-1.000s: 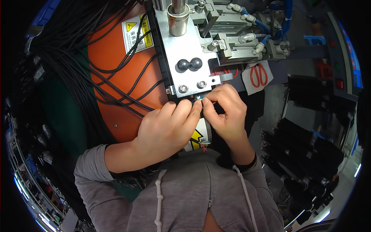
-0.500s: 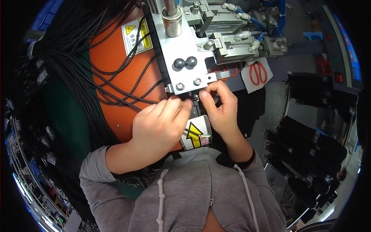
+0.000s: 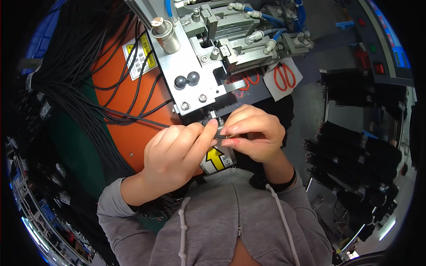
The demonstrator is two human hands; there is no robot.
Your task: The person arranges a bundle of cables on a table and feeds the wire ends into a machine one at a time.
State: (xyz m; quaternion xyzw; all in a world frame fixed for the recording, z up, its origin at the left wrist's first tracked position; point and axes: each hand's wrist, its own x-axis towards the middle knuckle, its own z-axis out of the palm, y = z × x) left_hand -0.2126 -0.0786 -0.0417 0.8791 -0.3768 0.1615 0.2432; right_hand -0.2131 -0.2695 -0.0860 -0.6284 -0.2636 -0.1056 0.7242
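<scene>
Both hands meet just below the front of a metal clamping machine (image 3: 186, 62). My left hand (image 3: 175, 153) is closed around a black cable (image 3: 151, 120) that comes in from the left. Its short end pokes out past the thumb and forefinger toward the other hand. My right hand (image 3: 255, 133) pinches the tip of that same cable, where thin wire ends show only faintly between the fingers. Directly above the fingertips sits a small metal fixture (image 3: 214, 116) on the machine's front. Beneath the hands lies a white label with a yellow arrow (image 3: 215, 160), partly covered.
A thick bundle of black cables (image 3: 84, 106) spreads over the orange surface (image 3: 128, 142) at left. Red-handled scissors (image 3: 284, 77) lie right of the machine on a pale sheet. Bundled black cables (image 3: 350, 155) hang on a rack at far right. Blue air hoses (image 3: 270, 22) run behind.
My right hand has come away from the machine's front and now pinches the cable end beside my left hand. The wire ends no longer hang over the arrow label. The view has shifted.
</scene>
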